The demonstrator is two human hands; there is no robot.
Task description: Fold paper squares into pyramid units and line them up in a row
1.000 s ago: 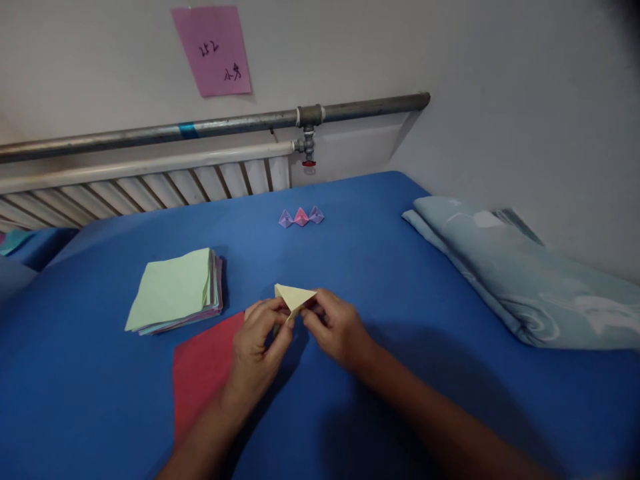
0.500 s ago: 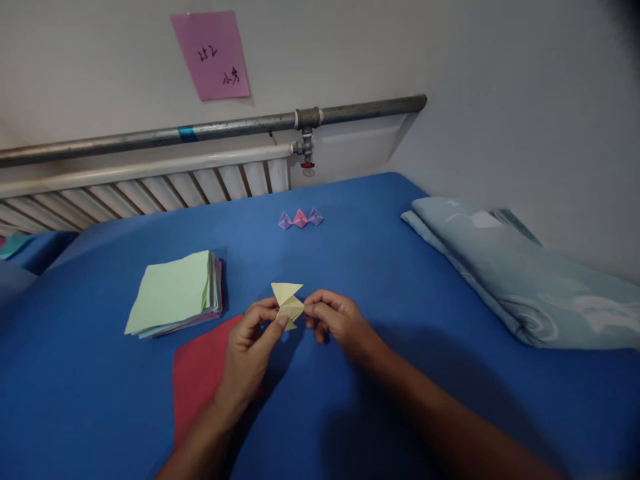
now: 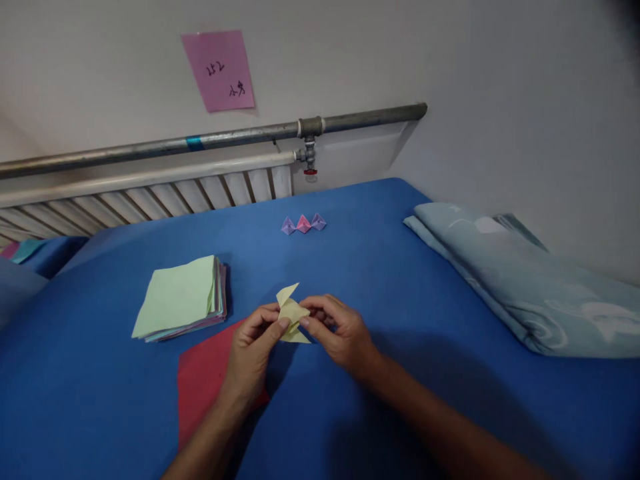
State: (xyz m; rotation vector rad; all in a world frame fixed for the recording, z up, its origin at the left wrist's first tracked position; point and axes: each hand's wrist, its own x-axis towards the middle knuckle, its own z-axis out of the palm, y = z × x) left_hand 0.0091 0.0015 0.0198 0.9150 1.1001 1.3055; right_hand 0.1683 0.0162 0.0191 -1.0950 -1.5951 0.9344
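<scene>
A small folded piece of yellow paper (image 3: 293, 312) is held up between both hands over the blue surface. My left hand (image 3: 257, 343) pinches its left side, thumb in front. On its right edge, my right hand (image 3: 343, 333) has closed its thumb and fingers. Pointed flaps stick out at the paper's top and bottom. Partly under my left forearm lies a red sheet (image 3: 207, 377). To the left is a stack of coloured paper (image 3: 180, 297) with a light green sheet on top. Three small folded paper pieces (image 3: 303, 224), purple, pink and purple, sit in a row farther back.
The blue surface (image 3: 380, 267) extends to a wall. A folded grey-green blanket (image 3: 520, 287) lies at the right. Behind are a white radiator (image 3: 215, 193), a metal pipe (image 3: 240, 135) with a red-handled valve, and a pink note (image 3: 223, 73) with handwriting.
The yellow paper has turned in my fingers, its lower flap now showing more. My right thumb has moved onto its lower right side. The whole view has shifted slightly.
</scene>
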